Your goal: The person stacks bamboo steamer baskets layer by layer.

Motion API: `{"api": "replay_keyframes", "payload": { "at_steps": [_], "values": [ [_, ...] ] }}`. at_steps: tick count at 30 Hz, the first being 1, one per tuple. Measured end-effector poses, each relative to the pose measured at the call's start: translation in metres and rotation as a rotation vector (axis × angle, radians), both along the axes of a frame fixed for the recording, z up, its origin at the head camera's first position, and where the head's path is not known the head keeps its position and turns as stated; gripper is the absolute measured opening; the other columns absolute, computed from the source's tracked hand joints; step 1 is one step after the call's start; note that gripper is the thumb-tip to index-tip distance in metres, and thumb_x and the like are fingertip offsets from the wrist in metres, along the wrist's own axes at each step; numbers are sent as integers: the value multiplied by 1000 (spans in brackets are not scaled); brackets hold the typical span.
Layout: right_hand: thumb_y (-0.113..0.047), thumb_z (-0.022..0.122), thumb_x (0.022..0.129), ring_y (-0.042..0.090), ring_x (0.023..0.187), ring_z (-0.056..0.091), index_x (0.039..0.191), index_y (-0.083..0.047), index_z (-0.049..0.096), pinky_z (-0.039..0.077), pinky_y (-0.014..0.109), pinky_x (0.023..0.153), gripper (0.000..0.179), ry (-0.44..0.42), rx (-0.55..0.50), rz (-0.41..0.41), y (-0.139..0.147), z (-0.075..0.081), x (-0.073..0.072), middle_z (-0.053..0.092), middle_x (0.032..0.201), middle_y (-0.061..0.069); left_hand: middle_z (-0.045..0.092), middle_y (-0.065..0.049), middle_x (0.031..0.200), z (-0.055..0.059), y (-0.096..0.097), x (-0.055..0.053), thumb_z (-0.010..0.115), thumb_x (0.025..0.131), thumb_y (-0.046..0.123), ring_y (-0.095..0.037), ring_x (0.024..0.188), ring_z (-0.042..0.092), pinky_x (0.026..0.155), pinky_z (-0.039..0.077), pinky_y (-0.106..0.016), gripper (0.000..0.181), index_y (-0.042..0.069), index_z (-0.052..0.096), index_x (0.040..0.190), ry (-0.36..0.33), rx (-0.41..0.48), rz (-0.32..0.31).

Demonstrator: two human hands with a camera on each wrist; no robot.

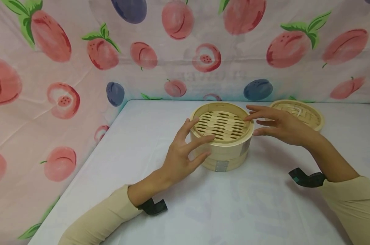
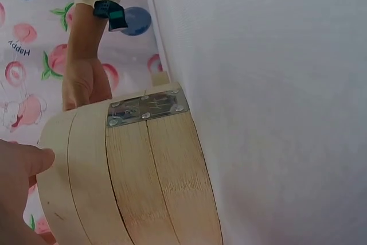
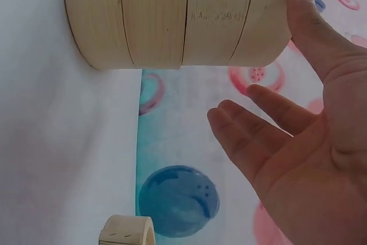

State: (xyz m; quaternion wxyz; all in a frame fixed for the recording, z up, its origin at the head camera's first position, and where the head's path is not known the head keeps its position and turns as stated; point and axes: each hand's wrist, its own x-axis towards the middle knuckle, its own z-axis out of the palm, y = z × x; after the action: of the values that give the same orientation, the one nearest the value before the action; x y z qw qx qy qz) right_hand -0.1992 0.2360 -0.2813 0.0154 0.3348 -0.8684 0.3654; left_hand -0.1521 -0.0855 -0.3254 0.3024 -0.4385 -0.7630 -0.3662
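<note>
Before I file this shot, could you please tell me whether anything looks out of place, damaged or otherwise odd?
Nothing stands out: the bamboo steamer stands upright and evenly stacked, and its woven lid lies apart on the table. At most, the steamer's metal plates do not line up.

Steamer [image 1: 223, 149] on table [image 1: 129, 146]; lid [image 1: 306, 115] to its right.

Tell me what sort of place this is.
Probably a staged indoor tabletop set-up: a fruit-print cloth hangs as a backdrop behind a white-topped table, which bears a bamboo steamer and a woven bamboo lid.
</note>
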Motion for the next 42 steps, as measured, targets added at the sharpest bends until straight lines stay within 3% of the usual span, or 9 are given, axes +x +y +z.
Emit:
{"api": "replay_keyframes", "payload": {
  "at_steps": [6, 14, 23, 28, 31, 36, 42],
  "values": [
    [-3, 76, 79, 24, 136, 35, 116, -12, 68, 45, 20, 93, 39, -17, -23, 16, 1, -1, -1, 40, 148, 4, 37, -23, 143, -2, -1, -1, 77, 81, 11, -44, 136, 27, 110, 26, -52, 38, 13, 66, 116, -24, 10, -7],
    [-6, 79, 77, 26, 135, 35, 108, -15, 70, 43, 13, 89, 34, -17, -28, -10, -5, 1, 3, 43, 146, 8, 36, -25, 143, -4, -3, -4, 79, 79, 13, -39, 141, 17, 108, 28, -53, 39, 14, 65, 116, -70, -5, 7],
    [-3, 80, 74, 19, 137, 33, 101, -13, 69, 40, 11, 93, 31, -20, -57, 20, -9, 3, 6, 42, 146, 9, 36, -23, 143, -3, -4, -6, 79, 79, 13, -37, 140, 19, 108, 30, -51, 39, 13, 64, 116, -93, -11, 16],
    [-5, 81, 73, 23, 136, 33, 100, -15, 69, 40, 12, 93, 31, -13, -45, 21, -11, 5, 7, 42, 146, 8, 34, -24, 143, -4, -5, -9, 79, 80, 12, -38, 140, 20, 108, 30, -48, 38, 11, 64, 115, -119, 4, 0],
    [-6, 82, 73, 24, 136, 33, 99, -16, 69, 44, 21, 96, 31, -9, -31, 15, -12, 5, 8, 42, 146, 8, 33, -23, 142, -5, -5, -9, 78, 80, 11, -36, 140, 21, 108, 30, -47, 38, 11, 64, 115, -136, 16, -9],
    [-8, 82, 73, 26, 137, 32, 96, -17, 68, 43, 49, 96, 28, -23, -19, 6, -15, 8, 12, 41, 147, 8, 33, -23, 143, -4, -6, -11, 79, 80, 10, -32, 141, 21, 109, 29, -47, 38, 11, 63, 115, -151, 30, -10],
    [-11, 82, 74, 32, 138, 28, 92, -19, 66, 42, 60, 93, 25, -57, -3, 2, -19, 11, 16, 36, 149, 11, 32, -23, 144, -4, -7, -13, 79, 79, 9, -31, 140, 25, 111, 26, -46, 39, 10, 63, 114, -164, 41, -8]
  ]
}}
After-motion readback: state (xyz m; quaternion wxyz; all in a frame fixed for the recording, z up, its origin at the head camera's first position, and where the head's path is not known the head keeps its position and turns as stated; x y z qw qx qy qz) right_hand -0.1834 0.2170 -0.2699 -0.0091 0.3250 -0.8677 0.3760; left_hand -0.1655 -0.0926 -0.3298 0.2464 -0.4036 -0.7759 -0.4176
